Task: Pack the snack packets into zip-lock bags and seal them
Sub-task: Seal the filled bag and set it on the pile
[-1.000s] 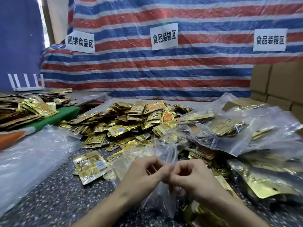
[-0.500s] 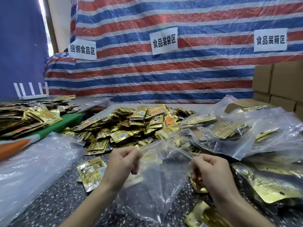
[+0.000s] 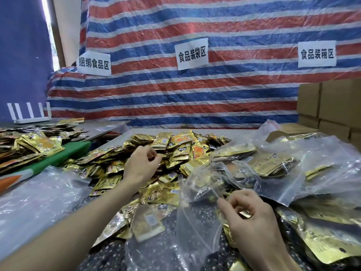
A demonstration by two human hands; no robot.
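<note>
A speckled dark stone table (image 3: pixel 97 259) carries a wide heap of shiny gold foil snack packets (image 3: pixel 175 149) that spreads from its middle toward the far edge. More loose packets lie scattered down toward the near edge.

The left hand (image 3: pixel 142 165) hovers over the left part of the heap with its fingers curled inward and thumb close to the forefinger. Whether it has hold of a packet cannot be told.

The right hand (image 3: pixel 252 218) is nearer the near edge, right of centre. Its thumb and forefinger pinch the upper edge of an empty clear zip-lock bag (image 3: pixel 197 212), and the other fingers are curled. The bag droops from that pinch to the left and down, and the speckled top shows through it.

Toward the right edge lie filled clear zip-lock bags (image 3: pixel 273 163) with gold packets inside, piled over one another. A crumpled clear plastic sheet (image 3: pixel 39 192) covers the left side of the table. Beyond it a green board (image 3: pixel 64 153) holds another pile of packets.

Behind the far edge hangs a red, white and blue striped tarpaulin (image 3: pixel 195 94) bearing three white paper signs (image 3: pixel 192 53). Brown cardboard boxes (image 3: pixel 332 104) are stacked at the far right, and a white router (image 3: pixel 29 114) stands at the far left.
</note>
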